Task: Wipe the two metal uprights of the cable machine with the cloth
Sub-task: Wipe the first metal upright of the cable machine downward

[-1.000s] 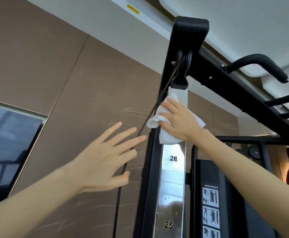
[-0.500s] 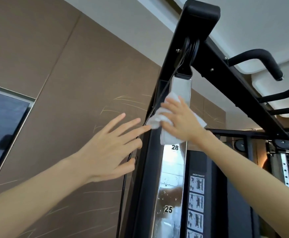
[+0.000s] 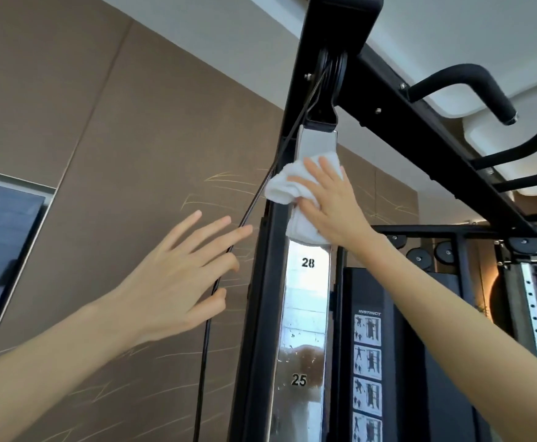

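Wall: brown panels (image 3: pixel 133 122) behind the rig.
Right fingers (image 3: pixel 316 169): straight, close together, my right hand (image 3: pixel 334 202) pressing the folded white cloth (image 3: pixel 284 186) flat for full contact.
Cloth: high on the numbered chrome upright (image 3: pixel 305 298), above 28.
Left hand (image 3: pixel 177 275): fingers spread, empty, near the black cable (image 3: pixel 208 330), probably for balance.

polished mirror-bright numbered metal upright (image 3: pixel 305 301) | soft white terry cloth (image 3: pixel 292 193) | matt black painted steel frame (image 3: pixel 420 129) | smooth brown wall panel (image 3: pixel 133 138)
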The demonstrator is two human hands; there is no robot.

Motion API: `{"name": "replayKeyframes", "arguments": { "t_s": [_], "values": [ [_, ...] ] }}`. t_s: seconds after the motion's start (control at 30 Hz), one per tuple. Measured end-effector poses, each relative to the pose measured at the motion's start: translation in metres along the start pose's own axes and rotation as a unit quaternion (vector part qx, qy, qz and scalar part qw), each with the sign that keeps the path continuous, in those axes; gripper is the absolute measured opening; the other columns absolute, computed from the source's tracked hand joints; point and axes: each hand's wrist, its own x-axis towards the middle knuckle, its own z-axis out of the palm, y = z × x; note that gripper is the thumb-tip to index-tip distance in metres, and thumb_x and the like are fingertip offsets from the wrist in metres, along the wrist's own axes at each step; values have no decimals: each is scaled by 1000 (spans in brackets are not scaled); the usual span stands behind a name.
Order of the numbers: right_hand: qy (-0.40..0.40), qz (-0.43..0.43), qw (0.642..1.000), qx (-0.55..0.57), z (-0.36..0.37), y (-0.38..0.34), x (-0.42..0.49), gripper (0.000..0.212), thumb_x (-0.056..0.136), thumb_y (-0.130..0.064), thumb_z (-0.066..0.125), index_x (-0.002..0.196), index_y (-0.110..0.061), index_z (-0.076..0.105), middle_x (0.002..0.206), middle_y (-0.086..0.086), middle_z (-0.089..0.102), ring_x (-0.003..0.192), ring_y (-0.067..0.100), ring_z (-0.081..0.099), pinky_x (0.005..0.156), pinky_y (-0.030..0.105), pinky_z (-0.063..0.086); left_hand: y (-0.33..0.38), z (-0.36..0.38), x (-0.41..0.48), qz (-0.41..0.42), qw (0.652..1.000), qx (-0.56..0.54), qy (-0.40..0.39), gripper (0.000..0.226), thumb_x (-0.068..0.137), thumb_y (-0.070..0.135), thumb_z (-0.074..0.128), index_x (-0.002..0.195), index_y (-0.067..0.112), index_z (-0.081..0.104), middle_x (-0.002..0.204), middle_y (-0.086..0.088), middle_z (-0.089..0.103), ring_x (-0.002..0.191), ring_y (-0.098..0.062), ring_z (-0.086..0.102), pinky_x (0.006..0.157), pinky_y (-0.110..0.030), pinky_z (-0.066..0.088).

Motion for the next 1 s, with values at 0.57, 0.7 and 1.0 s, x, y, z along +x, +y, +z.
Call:
{"name": "replayKeyframes", "arguments": {
  "t_s": [0.57, 0.7, 1.0],
  "values": [
    [71, 23, 986, 148, 20, -23, -45, 52, 92, -44, 38, 132, -16, 56, 151, 18, 31, 142, 39, 14, 112, 52, 6, 9, 7, 1, -29, 998, 49, -37, 34, 87, 29, 40, 108, 18, 65, 158, -3, 34, 145, -27, 31, 119, -50, 18],
    [56, -66, 977, 194, 26, -32, -93, 45, 93, -32, 40, 131, -13, 56, 150, 18, 32, 142, 37, 15, 112, 47, 8, 16, 8, 3, -39, 996, 71, -48, 35, 87, 27, 39, 110, 16, 63, 158, -5, 33, 146, -28, 29, 120, -49, 16],
    [124, 106, 904, 395, 15, 9, 4, 39, 100, -23, 47, 137, -12, 50, 157, 10, 16, 146, 22, -1, 113, 27, 1, 31, -11, 8, -55, 988, 112, -89, 33, 87, 24, 38, 110, 15, 60, 157, -8, 33, 146, -28, 28, 121, -43, 12]
  ]
}}
